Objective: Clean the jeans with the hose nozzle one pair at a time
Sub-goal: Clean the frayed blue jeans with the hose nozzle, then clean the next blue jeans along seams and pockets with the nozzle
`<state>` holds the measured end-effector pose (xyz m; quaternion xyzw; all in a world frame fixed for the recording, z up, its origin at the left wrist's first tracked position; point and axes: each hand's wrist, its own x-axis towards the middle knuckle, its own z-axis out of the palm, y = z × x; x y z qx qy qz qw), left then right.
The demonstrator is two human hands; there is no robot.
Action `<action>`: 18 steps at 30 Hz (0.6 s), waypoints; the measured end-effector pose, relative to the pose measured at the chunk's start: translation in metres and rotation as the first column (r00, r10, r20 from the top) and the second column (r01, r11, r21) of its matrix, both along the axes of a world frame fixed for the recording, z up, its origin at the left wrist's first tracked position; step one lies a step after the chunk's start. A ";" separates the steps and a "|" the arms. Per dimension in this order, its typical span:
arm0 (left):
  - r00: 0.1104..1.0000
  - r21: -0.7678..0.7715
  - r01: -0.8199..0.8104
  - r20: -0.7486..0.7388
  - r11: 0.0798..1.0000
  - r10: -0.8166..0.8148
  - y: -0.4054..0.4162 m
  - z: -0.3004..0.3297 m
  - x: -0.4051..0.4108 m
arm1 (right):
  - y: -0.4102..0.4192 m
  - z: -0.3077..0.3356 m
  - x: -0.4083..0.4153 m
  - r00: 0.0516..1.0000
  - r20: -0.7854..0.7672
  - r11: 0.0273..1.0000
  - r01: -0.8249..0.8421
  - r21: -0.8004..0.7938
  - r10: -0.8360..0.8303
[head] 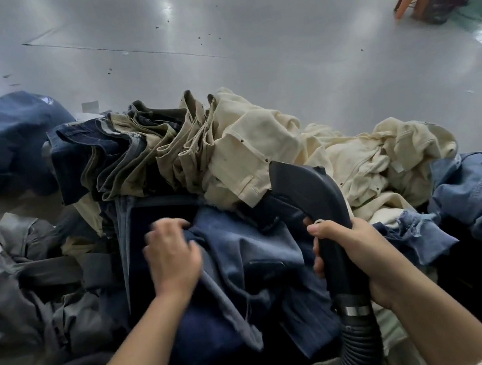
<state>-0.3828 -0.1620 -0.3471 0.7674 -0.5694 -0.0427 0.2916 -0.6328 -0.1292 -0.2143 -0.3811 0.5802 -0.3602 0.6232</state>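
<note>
A dark blue pair of jeans (244, 261) lies crumpled in front of me on top of the pile. My left hand (171, 252) grips a fold of this pair at its upper left edge; the hand is blurred. My right hand (353, 256) holds the black hose nozzle (305, 192) by its curved neck. The nozzle's wide mouth points up and away, toward the cream jeans (248, 150), above the blue fabric. Its ribbed hose (361, 338) runs down past my right wrist.
A row of folded khaki and dark denim jeans (125, 148) stands behind. Grey trousers (30, 271) lie left, a navy heap (4, 140) far left, light blue jeans (480, 193) right. Grey floor (214, 32) stretches beyond, with orange chair legs (412, 0) at top right.
</note>
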 end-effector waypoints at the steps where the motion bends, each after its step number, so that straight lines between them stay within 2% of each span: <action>1: 0.977 0.032 0.213 0.027 0.977 -0.213 0.004 -0.003 -0.013 | 0.000 -0.001 0.002 1.000 -0.005 1.000 0.001 0.003 -0.001; 2: 0.928 0.152 0.370 -0.012 0.916 -0.373 0.007 -0.010 -0.027 | 0.000 -0.002 0.003 1.000 -0.008 1.000 0.000 0.002 0.000; 3: 0.885 0.320 0.449 -0.031 0.834 -0.465 0.009 -0.020 -0.039 | 0.000 -0.002 0.005 1.000 -0.015 1.000 -0.004 0.004 0.004; 5: 0.822 0.593 0.391 0.120 0.704 -0.557 0.013 -0.041 -0.053 | 0.000 -0.004 0.009 1.000 -0.025 1.000 -0.013 0.008 0.013; 6: 0.794 0.650 0.334 0.196 0.682 -0.575 0.017 -0.050 -0.059 | 0.001 -0.005 0.010 0.999 -0.025 1.000 -0.025 0.008 0.025; 8: 0.727 0.666 0.281 0.323 0.691 -0.607 0.020 -0.059 -0.064 | 0.002 -0.004 0.013 0.999 -0.021 0.999 -0.047 0.002 0.047; 9: 0.710 0.647 0.299 0.339 0.701 -0.617 0.016 -0.058 -0.065 | 0.002 -0.001 0.013 0.998 -0.026 0.999 -0.051 -0.004 0.051; 10: 0.753 0.594 0.349 0.283 0.725 -0.594 0.011 -0.054 -0.064 | 0.003 0.002 0.012 0.998 -0.026 0.998 -0.055 -0.013 0.054; 11: 0.846 0.472 0.419 0.108 0.776 -0.523 0.004 -0.047 -0.064 | 0.004 0.007 0.010 0.998 -0.020 0.998 -0.057 -0.020 0.056; 12: 0.887 0.309 0.462 -0.181 0.831 -0.426 -0.005 -0.033 -0.065 | 0.006 0.012 0.007 0.998 -0.007 0.998 -0.060 -0.031 0.060; 13: 0.818 0.146 0.449 -0.466 0.882 -0.339 -0.013 -0.013 -0.064 | 0.008 0.018 0.003 0.998 0.011 0.997 -0.061 -0.044 0.062; 14: 0.695 -0.003 0.381 -0.659 0.925 -0.288 -0.020 0.010 -0.062 | 0.010 0.025 0.000 0.997 0.032 0.996 -0.066 -0.062 0.068; 15: 0.550 -0.117 0.291 -0.791 0.949 -0.266 -0.028 0.033 -0.057 | 0.013 0.033 -0.003 0.996 0.051 0.994 -0.075 -0.081 0.079; 16: 0.406 -0.189 0.204 -0.876 0.960 -0.259 -0.036 0.054 -0.051 | 0.016 0.042 -0.005 0.993 0.075 0.990 -0.085 -0.110 0.093; 17: 0.297 -0.219 0.124 -0.922 0.968 -0.247 -0.045 0.073 -0.042 | 0.018 0.050 -0.006 0.989 0.106 0.986 -0.083 -0.144 0.099; 18: 0.240 -0.222 0.045 -0.944 0.974 -0.226 -0.054 0.085 -0.030 | 0.019 0.057 -0.009 0.985 0.142 0.980 -0.071 -0.187 0.099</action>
